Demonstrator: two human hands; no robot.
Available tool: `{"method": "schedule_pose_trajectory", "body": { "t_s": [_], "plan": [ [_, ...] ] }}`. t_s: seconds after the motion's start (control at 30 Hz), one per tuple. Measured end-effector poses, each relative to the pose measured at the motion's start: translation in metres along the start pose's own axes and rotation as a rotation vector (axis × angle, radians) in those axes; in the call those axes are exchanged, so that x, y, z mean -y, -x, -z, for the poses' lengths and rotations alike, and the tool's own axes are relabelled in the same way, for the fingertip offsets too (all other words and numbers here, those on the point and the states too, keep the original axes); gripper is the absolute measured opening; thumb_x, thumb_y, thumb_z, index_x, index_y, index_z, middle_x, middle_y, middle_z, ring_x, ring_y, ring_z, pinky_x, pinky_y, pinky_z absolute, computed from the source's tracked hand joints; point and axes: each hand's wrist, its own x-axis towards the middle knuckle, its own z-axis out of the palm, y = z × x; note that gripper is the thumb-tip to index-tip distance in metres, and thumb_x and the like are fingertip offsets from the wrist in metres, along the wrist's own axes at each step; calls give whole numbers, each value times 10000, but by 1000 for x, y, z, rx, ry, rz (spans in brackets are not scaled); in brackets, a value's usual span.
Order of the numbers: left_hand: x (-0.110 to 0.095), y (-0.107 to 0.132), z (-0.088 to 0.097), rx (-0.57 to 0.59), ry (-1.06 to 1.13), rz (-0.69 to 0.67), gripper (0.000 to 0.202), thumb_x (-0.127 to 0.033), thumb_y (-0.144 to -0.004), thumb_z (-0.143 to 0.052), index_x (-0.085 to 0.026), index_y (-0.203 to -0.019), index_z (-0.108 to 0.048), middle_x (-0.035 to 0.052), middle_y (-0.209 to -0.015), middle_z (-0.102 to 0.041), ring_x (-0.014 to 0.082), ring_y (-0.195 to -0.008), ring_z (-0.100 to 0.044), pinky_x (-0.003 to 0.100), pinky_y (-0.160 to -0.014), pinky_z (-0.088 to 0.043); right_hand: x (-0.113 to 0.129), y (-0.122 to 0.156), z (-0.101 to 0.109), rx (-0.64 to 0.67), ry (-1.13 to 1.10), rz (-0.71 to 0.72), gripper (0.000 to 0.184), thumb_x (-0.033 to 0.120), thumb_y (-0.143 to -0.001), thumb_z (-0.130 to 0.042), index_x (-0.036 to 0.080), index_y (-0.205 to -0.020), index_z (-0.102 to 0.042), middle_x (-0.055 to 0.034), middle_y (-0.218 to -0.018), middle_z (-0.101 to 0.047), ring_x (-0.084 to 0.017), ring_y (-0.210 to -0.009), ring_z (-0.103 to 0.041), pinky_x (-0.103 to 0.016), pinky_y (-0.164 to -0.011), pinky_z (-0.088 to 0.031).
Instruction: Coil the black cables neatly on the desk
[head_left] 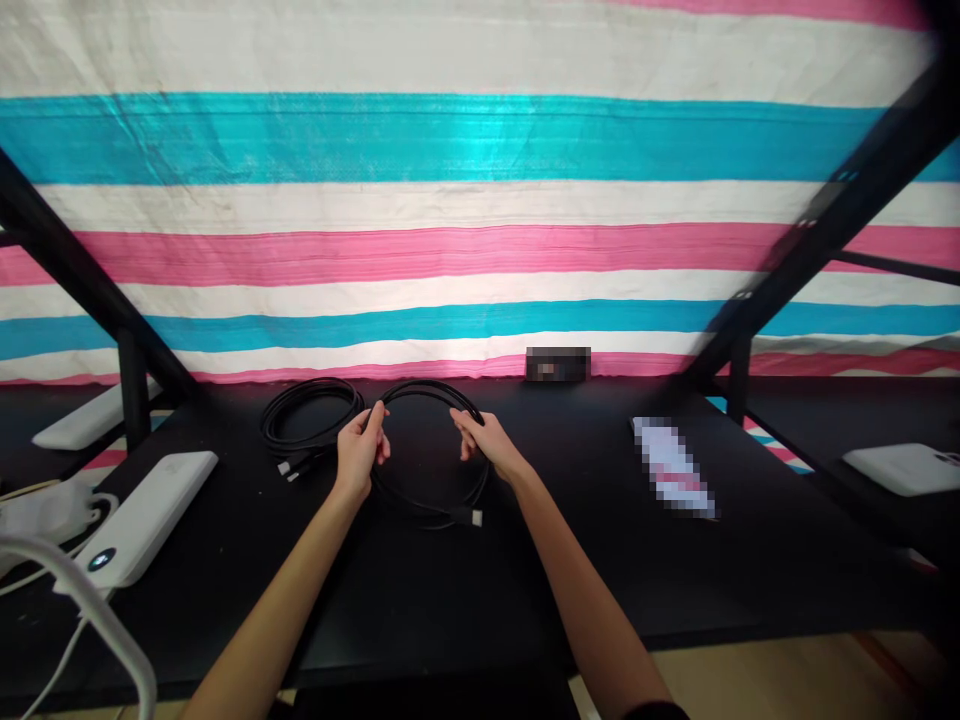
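Observation:
Both hands hold one coiled black cable (427, 388), gripping its loop on opposite sides just over the black shelf. My left hand (360, 450) pinches the left side of the coil between thumb and fingers. On the right side, the fingers of my right hand (484, 442) are closed round the cable. A metal-tipped plug (471, 517) sticks out at the lower edge of this loop, pointing right. Just left of my left hand lies a second black cable coil (274, 435), its two plug ends toward me.
A white power bank (154, 515) and a white charger (52, 510) with cords lie at left. A blurred-out flat item (675, 468) rests at right, and a small dark box (558, 365) stands at the back. Slanting black frame bars (810, 215) flank a striped sheet (480, 140).

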Motion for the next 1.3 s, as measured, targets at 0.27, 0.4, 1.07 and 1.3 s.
{"method": "schedule_pose_trajectory", "body": {
  "t_s": [0.27,0.4,1.07,1.3],
  "plan": [
    [6,7,-11,109,90,-40,298,-427,-699,-675,-170,-732,-528,-63,-529,-465,113,-640,-586,221,-665,-448,11,-1,-3,-241,-371,51,527,543,-688,-635,229,-513,-249,117,-358,-177,-42,-319,-131,-213,-312,-118],
    [11,15,-18,224,81,33,365,-388,-676,-703,-163,-933,-575,19,-828,-631,168,-841,-639,269,-768,-461,21,2,-1,-223,-542,52,552,541,-738,-551,224,-524,-153,108,-357,-139,-50,-333,-81,-207,-316,-109],
    [7,18,-17,211,51,123,417,-266,-659,-588,-151,-1055,-528,-76,-521,-521,125,-378,-544,229,-402,-423,15,3,-6,-42,-613,-91,308,379,-672,-607,204,-521,-404,77,-431,-338,-80,-426,-379,-227,-489,-419],
    [4,17,-12,254,83,137,361,-210,-629,-510,-166,-987,-533,-92,-496,-474,145,-338,-544,227,-383,-376,10,-3,3,-225,-578,-104,221,339,-624,-666,184,-753,-574,103,-433,-407,-66,-378,-385,-203,-411,-378]
  ]
}}
